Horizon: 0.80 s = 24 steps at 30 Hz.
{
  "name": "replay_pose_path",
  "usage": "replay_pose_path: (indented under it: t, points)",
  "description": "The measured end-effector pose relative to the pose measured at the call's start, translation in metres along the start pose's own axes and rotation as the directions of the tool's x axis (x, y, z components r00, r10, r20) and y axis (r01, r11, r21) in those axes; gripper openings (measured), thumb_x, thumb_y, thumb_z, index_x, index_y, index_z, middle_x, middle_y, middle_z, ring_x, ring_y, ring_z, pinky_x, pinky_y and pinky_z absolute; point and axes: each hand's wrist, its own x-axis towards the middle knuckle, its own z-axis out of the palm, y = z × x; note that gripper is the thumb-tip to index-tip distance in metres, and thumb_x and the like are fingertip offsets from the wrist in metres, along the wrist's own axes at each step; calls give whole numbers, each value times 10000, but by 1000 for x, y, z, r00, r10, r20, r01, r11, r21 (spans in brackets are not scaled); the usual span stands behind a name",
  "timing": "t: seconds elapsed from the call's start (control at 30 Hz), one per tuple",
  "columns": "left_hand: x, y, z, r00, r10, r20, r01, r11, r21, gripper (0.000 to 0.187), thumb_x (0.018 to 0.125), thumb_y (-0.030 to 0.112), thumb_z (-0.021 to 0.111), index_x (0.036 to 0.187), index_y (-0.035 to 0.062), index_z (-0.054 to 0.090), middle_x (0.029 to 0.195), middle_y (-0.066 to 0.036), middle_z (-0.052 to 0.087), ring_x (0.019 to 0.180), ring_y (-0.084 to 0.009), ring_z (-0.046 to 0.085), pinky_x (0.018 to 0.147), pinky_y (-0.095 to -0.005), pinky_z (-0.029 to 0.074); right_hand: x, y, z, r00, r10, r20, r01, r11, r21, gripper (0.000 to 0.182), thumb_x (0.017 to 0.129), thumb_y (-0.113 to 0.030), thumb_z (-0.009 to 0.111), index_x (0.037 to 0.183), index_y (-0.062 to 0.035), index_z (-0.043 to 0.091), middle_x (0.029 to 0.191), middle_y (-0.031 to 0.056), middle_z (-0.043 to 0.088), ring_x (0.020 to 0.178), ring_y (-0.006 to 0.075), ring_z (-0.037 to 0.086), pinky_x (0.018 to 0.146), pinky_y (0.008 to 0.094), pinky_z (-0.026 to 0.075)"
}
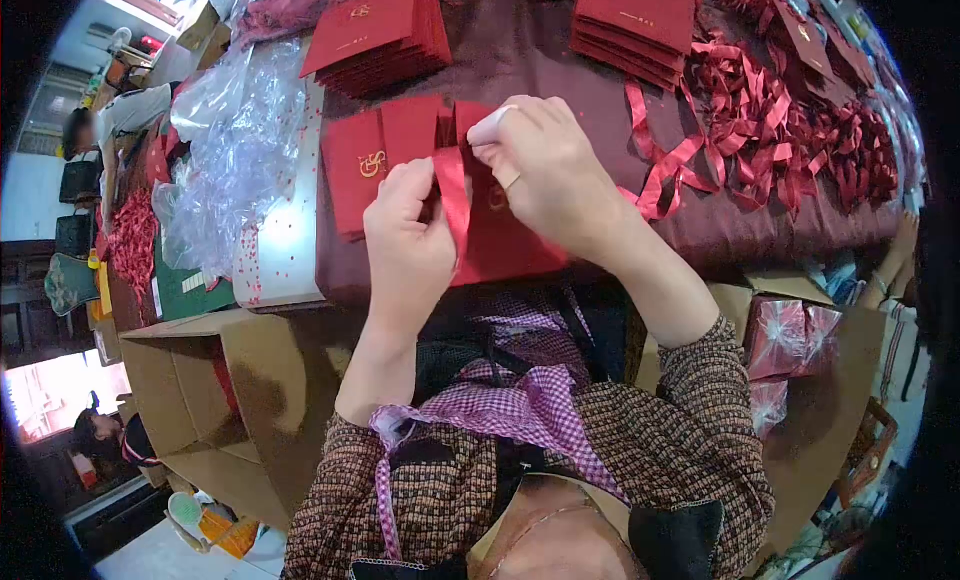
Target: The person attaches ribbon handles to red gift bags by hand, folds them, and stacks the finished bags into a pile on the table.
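My left hand (408, 225) is closed on a shiny red ribbon (453, 195), which hangs in a loop beside its fingers. To its right, my right hand (545, 165) is pinched at the upper edge of a red card folder (500, 245), with a small white piece (490, 128) showing at its fingers. The folder lies at the table's near edge, partly hidden under both hands. Left of it rests another red folder (350, 170) with a gold emblem.
Stacks of red folders (385, 40) stand at the back, with tangled red ribbons (750, 130) on the right. Clear plastic bags (235, 140) lie left. Cardboard boxes (215, 390) stand below the table edge. Other people are at the far left, and another person's arm (900, 255) is at right.
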Motion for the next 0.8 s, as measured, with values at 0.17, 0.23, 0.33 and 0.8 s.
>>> replay_pose_path:
  t: [0.17, 0.23, 0.33, 0.8]
  points:
    - [7, 6, -3, 980, -199, -20, 179, 917, -355, 308, 892, -21, 540, 1198, -37, 560, 867, 16, 598, 764, -26, 526, 685, -172, 434, -2, -1, -4, 992, 127, -24, -117, 963, 243, 93, 760, 1, 610, 827, -30, 552, 785, 87, 605, 786, 275, 586, 732, 373, 416]
    - [13, 3, -5, 975, -219, 23, 210, 896, -391, 288, 885, -28, 541, 1171, -33, 574, 849, 21, 595, 751, -20, 519, 669, -169, 426, -2, 0, -3, 992, 122, -36, -109, 963, 247, 95, 758, 0, 613, 825, -30, 553, 784, 88, 605, 785, 275, 586, 731, 371, 416]
    - [16, -5, -1, 971, -238, 18, 220, 865, -451, 206, 867, -27, 570, 1070, -21, 608, 830, 26, 589, 731, -15, 508, 643, -165, 415, -1, -1, -7, 991, 130, -40, -116, 961, 249, 88, 767, -4, 624, 830, -31, 568, 796, 87, 611, 785, 278, 586, 736, 356, 431]
    - [14, -18, 5, 998, -66, 9, 66, 984, -163, 168, 828, -60, 563, 984, -49, 621, 794, -32, 588, 724, -78, 532, 665, -207, 431, 5, -2, -21, 907, 339, 250, -421, 749, 512, 223, 837, -33, 647, 1049, -4, 583, 881, 87, 628, 883, 172, 606, 777, 283, 482]
